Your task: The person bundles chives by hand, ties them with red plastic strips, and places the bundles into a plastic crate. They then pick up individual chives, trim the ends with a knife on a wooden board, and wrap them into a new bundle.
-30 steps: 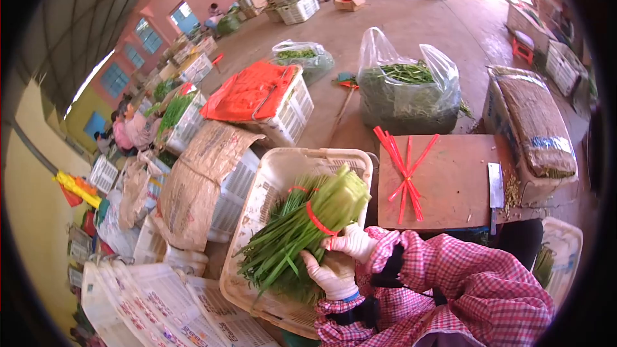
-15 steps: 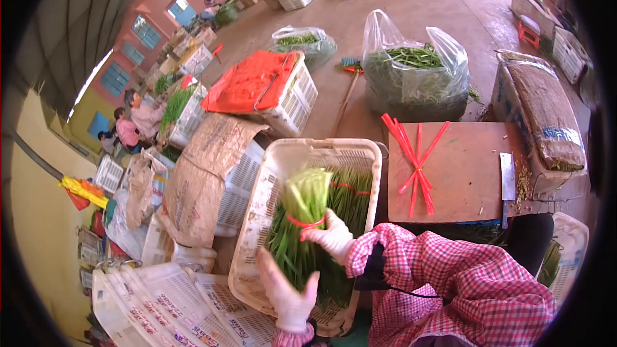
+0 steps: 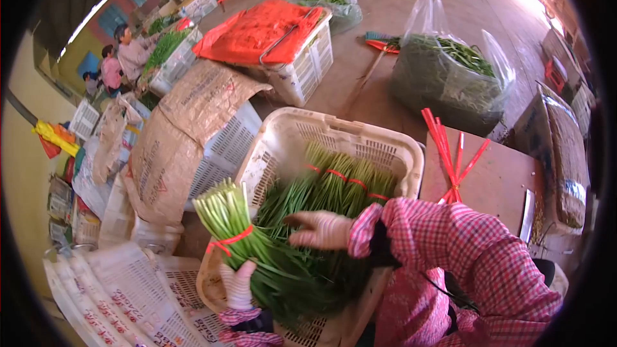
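A leafy green bundle (image 3: 225, 212), tied with a red band, leans over the left side of a white plastic crate (image 3: 350, 127). My left hand (image 3: 238, 283), in a pale glove, grips the bundle just below its band. My right hand (image 3: 319, 229), also gloved, is over the crate to the right of that bundle, fingers apart and pointing left, holding nothing. Several banded bundles (image 3: 350, 177) lie side by side at the back right of the crate, their pale ends up. Loose-looking leaves fill the crate beneath my hands.
Right of the crate, a board (image 3: 508, 173) bears red strips (image 3: 453, 160) and a knife (image 3: 527, 216). Behind are a red-covered crate (image 3: 308, 64) and a plastic bag of greens (image 3: 450, 77). Stacked white crates (image 3: 128, 295) stand at lower left. Co-workers (image 3: 132, 51) sit at upper left.
The banded bundle has moved left and now tilts over the crate's side in my left hand. My right hand has let go of it. The view has shifted.
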Demonstrator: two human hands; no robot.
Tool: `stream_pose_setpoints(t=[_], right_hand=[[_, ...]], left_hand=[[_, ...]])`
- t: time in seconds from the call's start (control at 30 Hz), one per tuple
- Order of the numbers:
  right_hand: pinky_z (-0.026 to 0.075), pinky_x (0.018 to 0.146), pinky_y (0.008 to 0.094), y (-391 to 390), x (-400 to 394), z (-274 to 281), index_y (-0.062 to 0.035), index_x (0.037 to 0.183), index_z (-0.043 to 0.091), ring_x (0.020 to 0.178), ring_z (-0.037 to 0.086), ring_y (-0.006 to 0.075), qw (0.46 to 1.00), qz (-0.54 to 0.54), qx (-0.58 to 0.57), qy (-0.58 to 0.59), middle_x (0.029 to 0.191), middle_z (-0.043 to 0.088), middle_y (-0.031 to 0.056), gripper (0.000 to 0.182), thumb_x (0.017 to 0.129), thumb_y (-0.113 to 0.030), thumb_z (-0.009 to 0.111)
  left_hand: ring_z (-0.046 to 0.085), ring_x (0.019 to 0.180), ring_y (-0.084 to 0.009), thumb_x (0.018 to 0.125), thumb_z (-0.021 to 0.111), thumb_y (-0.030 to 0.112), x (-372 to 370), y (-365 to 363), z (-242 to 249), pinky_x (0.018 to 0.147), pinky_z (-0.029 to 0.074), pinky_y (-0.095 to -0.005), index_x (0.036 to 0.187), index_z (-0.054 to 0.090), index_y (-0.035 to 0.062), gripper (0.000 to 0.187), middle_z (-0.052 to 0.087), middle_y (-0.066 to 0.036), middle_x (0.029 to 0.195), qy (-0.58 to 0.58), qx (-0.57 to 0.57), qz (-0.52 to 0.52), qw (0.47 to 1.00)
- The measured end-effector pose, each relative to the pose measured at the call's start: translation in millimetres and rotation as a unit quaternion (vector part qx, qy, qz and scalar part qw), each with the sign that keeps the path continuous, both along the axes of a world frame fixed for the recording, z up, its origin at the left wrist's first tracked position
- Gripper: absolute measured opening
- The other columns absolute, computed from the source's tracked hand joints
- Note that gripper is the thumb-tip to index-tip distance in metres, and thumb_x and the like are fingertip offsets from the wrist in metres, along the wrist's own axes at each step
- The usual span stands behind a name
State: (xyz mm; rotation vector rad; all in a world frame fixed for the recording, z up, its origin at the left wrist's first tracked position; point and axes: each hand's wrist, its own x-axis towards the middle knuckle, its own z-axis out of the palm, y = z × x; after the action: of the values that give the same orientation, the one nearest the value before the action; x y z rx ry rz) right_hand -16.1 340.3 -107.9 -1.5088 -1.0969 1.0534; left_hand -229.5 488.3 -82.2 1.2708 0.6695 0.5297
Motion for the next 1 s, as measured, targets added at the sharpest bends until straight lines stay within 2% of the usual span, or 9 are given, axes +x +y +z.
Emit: stream_pose_setpoints(t=[0.07, 0.17, 0.23, 0.33, 0.47, 0.53, 0.6, 0.73, 1.0], right_hand=[[0.047, 0.090, 0.0432, 17.9, 38.4, -26.8, -0.0041, 0.122, 0.053, 0.107, 0.056, 0.0371, 0.970, -0.044, -0.078, -0.225, 0.115, 0.059, 0.0212, 0.055, 0.084, -0.043, 0.059], [0.044, 0.094, 0.0432, 54.7, 62.4, -69.0, -0.0034, 0.120, 0.053, 0.112, 0.053, 0.0352, 0.940, -0.022, -0.102, -0.326, 0.116, 0.058, 0.0192, 0.055, 0.081, -0.041, 0.061], [0.037, 0.101, 0.0442, 85.8, 69.0, -103.0, -0.0021, 0.120, 0.052, 0.119, 0.047, 0.0343, 0.893, -0.042, 0.030, -0.448, 0.119, 0.055, 0.0178, 0.057, 0.079, -0.041, 0.064], [0.027, 0.107, 0.0508, 124.8, 67.7, -147.6, -0.0018, 0.117, 0.055, 0.126, 0.040, 0.0335, 0.848, -0.082, 0.060, -0.519, 0.121, 0.055, 0.0177, 0.059, 0.079, -0.047, 0.062], [0.020, 0.109, 0.0537, 121.9, 87.0, -174.4, -0.0031, 0.112, 0.059, 0.121, 0.045, 0.0317, 0.838, 0.027, 0.025, -0.544, 0.114, 0.059, 0.0152, 0.059, 0.081, -0.052, 0.057], [0.016, 0.110, 0.0546, 113.8, 87.5, -155.8, -0.0049, 0.108, 0.063, 0.114, 0.050, 0.0301, 0.853, 0.132, -0.105, -0.494, 0.105, 0.062, 0.0116, 0.058, 0.081, -0.056, 0.054], [0.017, 0.110, 0.0545, 99.4, 81.5, -161.8, -0.0064, 0.106, 0.063, 0.107, 0.053, 0.0287, 0.855, 0.099, -0.065, -0.504, 0.098, 0.063, 0.0086, 0.057, 0.081, -0.056, 0.055], [0.018, 0.110, 0.0557, 73.1, 73.7, -164.2, -0.0063, 0.112, 0.062, 0.114, 0.049, 0.0286, 0.830, 0.080, -0.064, -0.549, 0.108, 0.061, 0.0097, 0.060, 0.079, -0.056, 0.056], [0.015, 0.111, 0.0562, 52.7, 61.0, -149.1, -0.0035, 0.129, 0.049, 0.130, 0.036, 0.0316, 0.812, 0.116, -0.124, -0.558, 0.130, 0.051, 0.0133, 0.074, 0.079, -0.057, 0.057]], left_hand=[[0.060, 0.094, -0.0156, 0.071, 0.073, 0.009, 5.8, 27.9, 5.2, 0.084, 0.049, -0.0302, 0.122, 0.050, 0.0020, 0.056, 0.061, -0.006, 0.109, 0.043, 0.083, -0.025, 0.995], [0.059, 0.100, -0.0168, 0.071, 0.071, 0.005, 29.3, 43.6, 30.5, 0.092, 0.044, -0.0295, 0.122, 0.048, 0.0001, 0.056, 0.062, -0.009, 0.111, 0.122, 0.177, -0.058, 0.975], [0.059, 0.100, -0.0174, 0.067, 0.069, 0.002, 43.9, 58.7, 30.0, 0.092, 0.045, -0.0310, 0.124, 0.047, -0.0006, 0.060, 0.061, -0.010, 0.112, 0.166, 0.211, -0.092, 0.959], [0.059, 0.099, -0.0177, 0.065, 0.068, 0.001, 72.9, 69.4, 18.7, 0.091, 0.046, -0.0318, 0.125, 0.047, -0.0014, 0.063, 0.061, -0.011, 0.111, 0.202, 0.282, -0.122, 0.930], [0.060, 0.099, -0.0205, 0.064, 0.069, 0.002, 96.2, 77.2, -31.5, 0.090, 0.046, -0.0325, 0.124, 0.047, -0.0025, 0.064, 0.062, -0.014, 0.109, 0.200, 0.321, -0.090, 0.921], [0.061, 0.100, -0.0258, 0.063, 0.073, 0.005, 111.3, 72.1, -48.7, 0.090, 0.046, -0.0348, 0.124, 0.046, -0.0039, 0.067, 0.061, -0.019, 0.110, 0.225, 0.323, -0.079, 0.916], [0.061, 0.102, -0.0308, 0.063, 0.077, 0.010, 120.4, 77.9, -81.8, 0.091, 0.046, -0.0378, 0.127, 0.044, -0.0049, 0.074, 0.060, -0.023, 0.111, 0.225, 0.489, -0.045, 0.841], [0.059, 0.100, -0.0381, 0.062, 0.079, 0.017, 152.0, 76.5, -123.4, 0.089, 0.047, -0.0414, 0.133, 0.041, -0.0011, 0.082, 0.059, -0.024, 0.107, 0.246, 0.458, -0.093, 0.849], [0.058, 0.102, -0.0352, 0.066, 0.076, 0.013, 200.5, 93.2, -194.0, 0.090, 0.046, -0.0389, 0.132, 0.047, 0.0039, 0.073, 0.058, -0.022, 0.110, 0.203, 0.430, -0.066, 0.877]])
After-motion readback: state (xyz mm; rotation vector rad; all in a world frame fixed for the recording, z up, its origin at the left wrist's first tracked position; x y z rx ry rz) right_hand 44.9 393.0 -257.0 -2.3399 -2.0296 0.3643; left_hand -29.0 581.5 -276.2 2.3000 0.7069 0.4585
